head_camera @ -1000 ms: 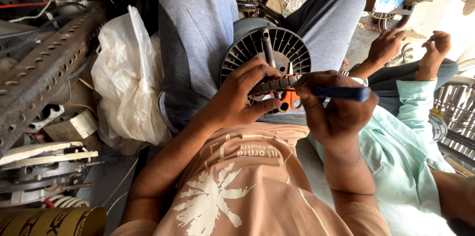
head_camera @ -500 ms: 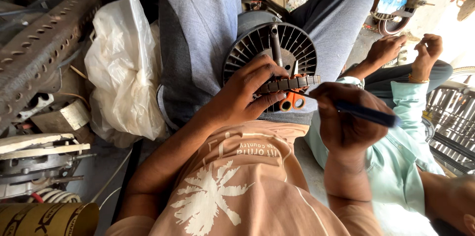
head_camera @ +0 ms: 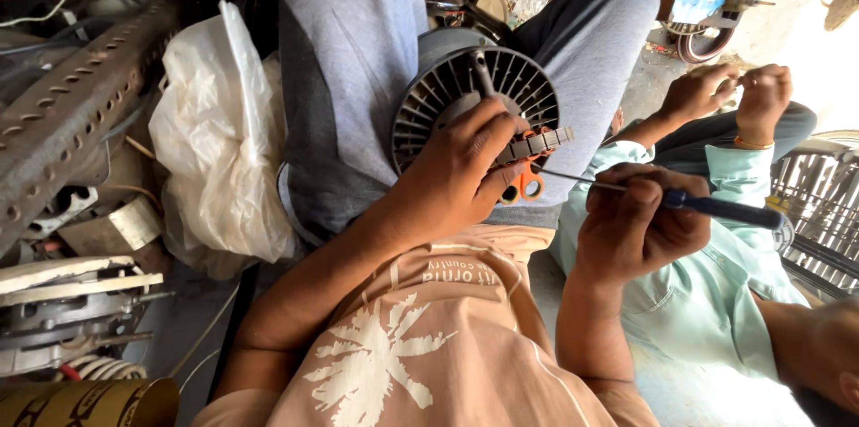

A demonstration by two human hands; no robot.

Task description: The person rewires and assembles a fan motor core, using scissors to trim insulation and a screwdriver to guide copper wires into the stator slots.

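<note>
The slotted stator core sits in the person's lap, a grey ring of thin radial slots around an open centre. The left hand clamps its lower rim with fingers curled tight. The right hand, just right of the core, is clenched round a blue-handled screwdriver, tip aimed at the rim. Looks risky: if that thin tip skids off, it could jab the left fingers. Orange scissors poke out below the rim.
</note>
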